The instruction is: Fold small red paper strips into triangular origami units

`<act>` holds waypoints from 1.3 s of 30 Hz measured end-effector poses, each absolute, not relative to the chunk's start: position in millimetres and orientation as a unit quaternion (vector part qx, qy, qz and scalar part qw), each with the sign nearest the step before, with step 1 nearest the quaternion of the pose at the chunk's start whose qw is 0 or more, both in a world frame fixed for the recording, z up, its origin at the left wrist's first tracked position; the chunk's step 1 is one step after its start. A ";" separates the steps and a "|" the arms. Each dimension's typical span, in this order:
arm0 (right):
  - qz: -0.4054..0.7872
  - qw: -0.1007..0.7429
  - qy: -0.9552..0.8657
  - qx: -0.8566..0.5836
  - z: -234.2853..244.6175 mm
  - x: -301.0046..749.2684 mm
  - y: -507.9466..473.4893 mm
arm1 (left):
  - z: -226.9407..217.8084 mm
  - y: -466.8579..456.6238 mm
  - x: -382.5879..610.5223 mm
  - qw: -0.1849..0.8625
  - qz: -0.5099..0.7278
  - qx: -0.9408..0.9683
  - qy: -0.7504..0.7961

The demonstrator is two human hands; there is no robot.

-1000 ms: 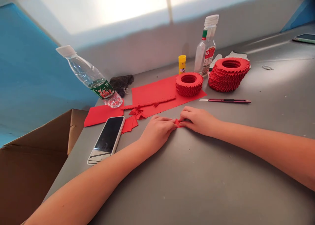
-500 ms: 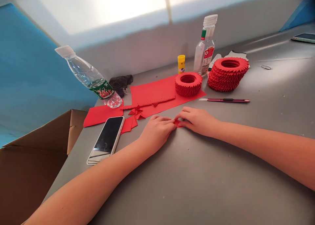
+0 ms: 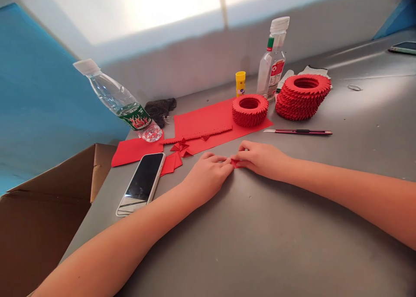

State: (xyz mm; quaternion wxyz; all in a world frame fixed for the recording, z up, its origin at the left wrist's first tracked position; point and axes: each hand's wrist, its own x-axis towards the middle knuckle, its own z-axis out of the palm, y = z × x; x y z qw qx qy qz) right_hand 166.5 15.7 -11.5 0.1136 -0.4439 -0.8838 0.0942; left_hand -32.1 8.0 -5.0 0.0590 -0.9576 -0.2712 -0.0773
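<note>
A small piece of red paper [image 3: 236, 163] lies on the grey table between my hands, mostly covered by fingers. My left hand [image 3: 209, 172] pinches its left side with closed fingertips. From the other side my right hand [image 3: 260, 158] grips it between thumb and fingers. Just beyond, left of centre, are several folded red paper triangles [image 3: 180, 146] and small red paper rectangles [image 3: 170, 163]. A long strip of interlocked red pieces [image 3: 198, 135] rests on a large red sheet [image 3: 204, 116], with a ring of folded red paper [image 3: 249, 110] at that sheet's right end.
A phone [image 3: 141, 182] lies by my left forearm, near a tilted water bottle [image 3: 121, 99] and a cardboard box [image 3: 48, 193]. Farther back stand a glue stick [image 3: 240, 83], a clear bottle [image 3: 272, 63] and a taller red paper ring stack [image 3: 302, 98]. A craft knife [image 3: 299, 132] lies at right.
Both hands stay on the small red paper, with hardly any finger movement. The whole view has shifted slightly.
</note>
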 end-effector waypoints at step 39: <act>0.642 0.357 -0.562 -0.379 -3.9 166.5 19.5 | 5.2 11.4 -25.0 -0.610 -0.343 -0.578 -0.420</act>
